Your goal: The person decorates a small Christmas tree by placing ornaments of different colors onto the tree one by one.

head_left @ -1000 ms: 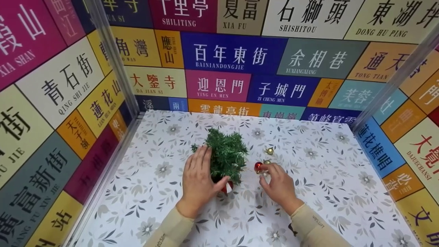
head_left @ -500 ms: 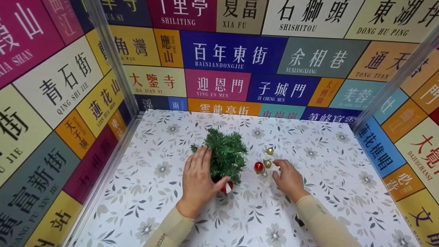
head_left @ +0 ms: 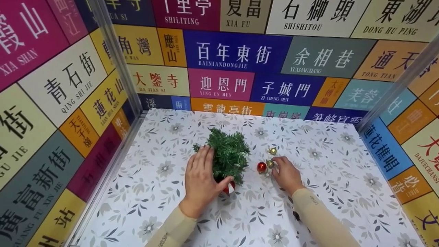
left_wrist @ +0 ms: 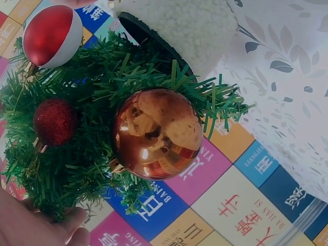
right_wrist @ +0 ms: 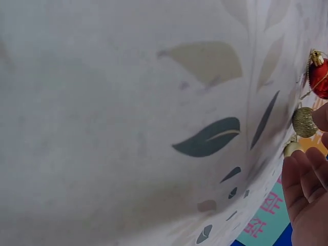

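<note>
A small artificial Christmas tree (head_left: 231, 154) is on the patterned table, with my left hand (head_left: 200, 175) against its left side, fingers extended. The thumb lies by a red-and-white ball (head_left: 230, 187). In the left wrist view the branches carry that ball (left_wrist: 51, 36), a dark red glitter ball (left_wrist: 55, 122) and a shiny copper ball (left_wrist: 158, 134). My right hand (head_left: 288, 175) reaches to a gold glitter ball (right_wrist: 304, 122), its thumb and fingertips beside it; a firm pinch is not visible. A shiny red ball (head_left: 261, 167) and another gold ball (head_left: 272, 151) lie close by.
The white floral tabletop (head_left: 164, 206) surrounds the tree. Sign-covered panels (head_left: 236, 51) stand behind and at both sides. A small dark object (head_left: 296, 215) shows beside the right sleeve. The tree's base has a white fleecy cover (left_wrist: 179, 31).
My right hand drew back rightward from the red ball, then came in to the gold glitter ball. The left hand stays against the tree. The head view has shifted slightly.
</note>
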A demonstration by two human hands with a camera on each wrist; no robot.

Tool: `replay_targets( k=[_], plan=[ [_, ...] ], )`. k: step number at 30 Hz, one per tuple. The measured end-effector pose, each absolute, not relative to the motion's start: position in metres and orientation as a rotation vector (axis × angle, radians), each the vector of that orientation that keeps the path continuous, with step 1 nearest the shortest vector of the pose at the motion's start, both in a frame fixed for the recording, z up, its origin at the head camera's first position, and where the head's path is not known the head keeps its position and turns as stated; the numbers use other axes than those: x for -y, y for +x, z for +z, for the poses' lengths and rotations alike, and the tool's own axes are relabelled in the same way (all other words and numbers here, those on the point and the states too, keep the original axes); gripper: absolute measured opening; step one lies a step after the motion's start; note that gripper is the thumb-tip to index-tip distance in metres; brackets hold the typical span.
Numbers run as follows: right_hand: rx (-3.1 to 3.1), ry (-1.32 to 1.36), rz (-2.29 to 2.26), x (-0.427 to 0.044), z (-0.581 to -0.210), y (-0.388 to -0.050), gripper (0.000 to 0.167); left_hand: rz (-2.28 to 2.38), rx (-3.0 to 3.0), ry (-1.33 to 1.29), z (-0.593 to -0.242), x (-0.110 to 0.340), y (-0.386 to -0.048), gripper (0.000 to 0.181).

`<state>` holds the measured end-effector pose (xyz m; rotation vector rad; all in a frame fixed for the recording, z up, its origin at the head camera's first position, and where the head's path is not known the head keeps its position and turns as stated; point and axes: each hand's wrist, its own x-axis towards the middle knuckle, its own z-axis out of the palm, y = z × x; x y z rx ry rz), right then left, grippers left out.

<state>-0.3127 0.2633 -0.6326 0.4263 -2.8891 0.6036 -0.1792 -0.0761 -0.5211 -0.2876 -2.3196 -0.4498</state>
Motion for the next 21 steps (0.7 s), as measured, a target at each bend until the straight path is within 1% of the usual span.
replay_targets(
  k=[8,12,21],
  plan=[
    [2.861,0.497,0.583,-0.2599,-0.6378,-0.3186,0.036,-0.416,2.318,-0.295,-0.5213,0.0773,-0.1798,0.104],
    [2.877,0.475,0.6,-0.2582,-0.639,-0.3198,0.035,-0.414,2.285,-0.321,-0.5224,0.0792,-0.1808,0.101],
    [2.898,0.404,0.648,-0.2542,-0.6393,-0.3222,0.027,-0.436,2.373,-0.333,-0.5185,0.086,-0.1778,0.097]
  ],
)
